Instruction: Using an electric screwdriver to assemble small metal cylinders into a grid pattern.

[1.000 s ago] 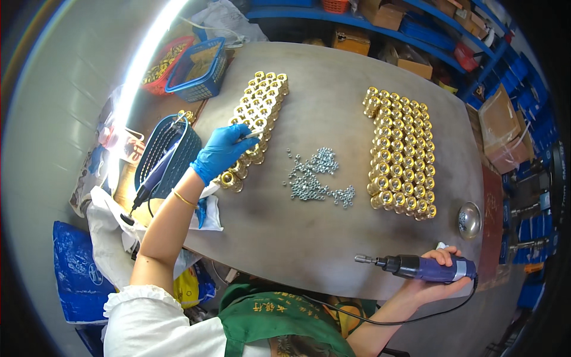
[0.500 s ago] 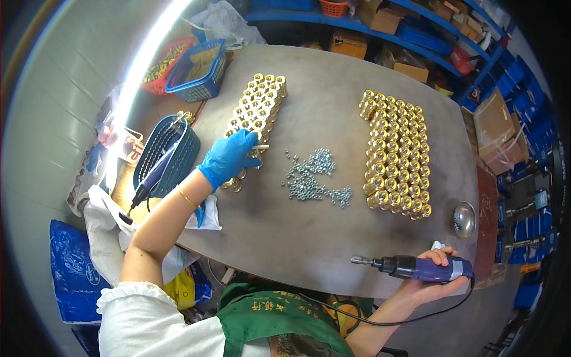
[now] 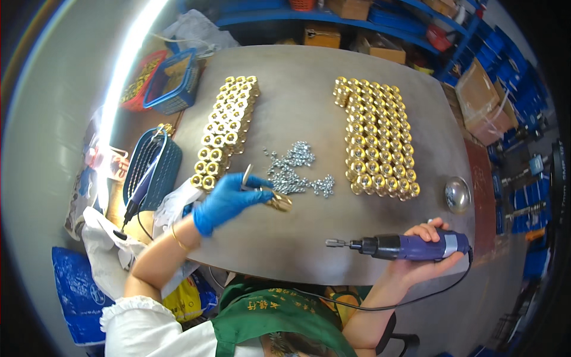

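My left hand (image 3: 225, 203), in a blue glove, pinches a brass fitting (image 3: 279, 202) at the fingertips, a little above the table. A thin pale stick (image 3: 247, 177) is also tucked between its fingers. Bare-skinned, my right hand (image 3: 410, 271) grips a purple electric screwdriver (image 3: 389, 246) with its silver bit pointing left. Just beyond the left hand lies a scattered heap of small silver nuts (image 3: 290, 172). Behind that hand runs a block of upright brass fittings (image 3: 223, 128); a second, wider block of brass fittings (image 3: 380, 140) stands on the right.
A steel bowl (image 3: 457, 194) sits near the right edge of the grey table (image 3: 291, 71). A blue basket (image 3: 172, 89) and a red basket (image 3: 140, 80) stand far left. Nearer, a dark blue basket (image 3: 168, 172) holds another power tool. The screwdriver's cord (image 3: 369, 307) crosses my apron.
My left hand has drawn back toward me from the left block, with a brass fitting in its fingers. My right hand still holds the screwdriver. The view has shifted slightly.
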Action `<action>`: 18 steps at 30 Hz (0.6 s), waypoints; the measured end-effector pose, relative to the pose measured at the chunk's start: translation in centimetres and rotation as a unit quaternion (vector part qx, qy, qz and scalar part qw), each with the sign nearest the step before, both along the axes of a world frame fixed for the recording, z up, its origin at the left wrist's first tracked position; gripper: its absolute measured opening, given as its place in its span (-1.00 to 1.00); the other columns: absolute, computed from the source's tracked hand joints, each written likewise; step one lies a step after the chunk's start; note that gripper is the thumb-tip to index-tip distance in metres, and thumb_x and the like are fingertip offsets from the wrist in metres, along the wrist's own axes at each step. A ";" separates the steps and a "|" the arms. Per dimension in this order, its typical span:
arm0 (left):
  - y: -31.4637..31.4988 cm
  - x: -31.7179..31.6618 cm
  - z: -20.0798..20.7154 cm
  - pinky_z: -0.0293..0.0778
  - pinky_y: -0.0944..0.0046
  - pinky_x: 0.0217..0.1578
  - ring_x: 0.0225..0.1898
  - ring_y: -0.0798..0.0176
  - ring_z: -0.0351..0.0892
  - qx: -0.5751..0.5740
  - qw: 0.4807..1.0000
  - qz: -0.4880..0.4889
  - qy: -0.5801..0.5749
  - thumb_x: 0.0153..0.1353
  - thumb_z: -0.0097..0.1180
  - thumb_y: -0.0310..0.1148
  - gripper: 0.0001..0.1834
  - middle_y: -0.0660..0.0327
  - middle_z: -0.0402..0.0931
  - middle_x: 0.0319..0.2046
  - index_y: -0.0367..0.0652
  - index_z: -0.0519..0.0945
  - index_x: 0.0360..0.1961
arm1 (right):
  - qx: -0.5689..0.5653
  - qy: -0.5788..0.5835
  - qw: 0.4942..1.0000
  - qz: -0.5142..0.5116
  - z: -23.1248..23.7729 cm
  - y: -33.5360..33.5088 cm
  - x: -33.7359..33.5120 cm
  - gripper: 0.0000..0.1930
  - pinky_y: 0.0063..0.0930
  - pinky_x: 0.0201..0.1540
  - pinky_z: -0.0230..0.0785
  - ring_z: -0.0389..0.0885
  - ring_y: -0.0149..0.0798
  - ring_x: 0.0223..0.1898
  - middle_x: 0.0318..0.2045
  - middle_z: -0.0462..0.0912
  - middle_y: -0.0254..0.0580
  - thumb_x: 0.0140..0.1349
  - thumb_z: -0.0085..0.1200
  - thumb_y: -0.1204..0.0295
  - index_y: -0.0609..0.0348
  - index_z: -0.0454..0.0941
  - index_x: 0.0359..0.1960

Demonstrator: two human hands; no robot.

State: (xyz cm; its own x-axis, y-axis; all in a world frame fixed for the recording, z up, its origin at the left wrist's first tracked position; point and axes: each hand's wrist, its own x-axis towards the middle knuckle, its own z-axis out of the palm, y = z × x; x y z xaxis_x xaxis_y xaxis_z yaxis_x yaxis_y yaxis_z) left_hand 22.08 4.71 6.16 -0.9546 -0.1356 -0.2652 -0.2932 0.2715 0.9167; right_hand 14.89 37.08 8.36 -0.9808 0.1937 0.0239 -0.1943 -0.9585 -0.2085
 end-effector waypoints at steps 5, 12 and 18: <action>8.1 2.7 1.6 0.10 0.61 -0.71 -0.70 0.58 0.14 0.377 0.919 0.111 -0.043 0.16 0.04 -0.23 -0.68 0.31 0.46 -0.50 -0.25 0.48 -0.17 | -0.012 0.011 1.000 0.006 0.6 -0.1 -0.2 -0.43 -0.57 -0.39 0.37 0.42 -0.38 -0.47 -0.24 0.45 -0.15 0.10 -0.03 -0.08 0.26 0.35 -0.20; 9.6 2.2 0.7 0.18 0.60 -0.63 -0.57 0.60 0.26 0.348 0.935 0.065 -0.035 0.14 0.10 -0.26 -0.76 0.27 0.53 -0.34 -0.20 0.50 -0.26 | 0.025 0.009 0.999 -0.047 0.6 0.8 -0.2 -0.43 -0.59 -0.52 0.33 0.38 -0.40 -0.55 -0.31 0.45 -0.12 0.10 -0.06 -0.12 0.24 0.37 -0.24; 10.7 1.6 0.6 0.19 0.59 -0.59 -0.56 0.59 0.25 0.323 0.943 0.083 -0.006 0.13 0.11 -0.26 -0.76 0.29 0.52 -0.37 -0.21 0.51 -0.28 | 0.062 0.011 0.997 -0.047 0.2 1.1 -0.5 -0.46 -0.59 -0.50 0.29 0.37 -0.44 -0.59 -0.38 0.42 -0.15 0.07 0.02 -0.06 0.24 0.32 -0.27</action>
State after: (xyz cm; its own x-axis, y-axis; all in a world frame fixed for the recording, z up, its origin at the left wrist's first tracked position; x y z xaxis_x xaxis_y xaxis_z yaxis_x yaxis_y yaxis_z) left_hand 23.66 15.40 6.75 -0.9312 -0.0895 -0.3535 -0.2932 -0.3927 0.8717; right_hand 14.42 38.20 8.61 -0.9573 0.2791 0.0751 -0.2883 -0.9029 -0.3190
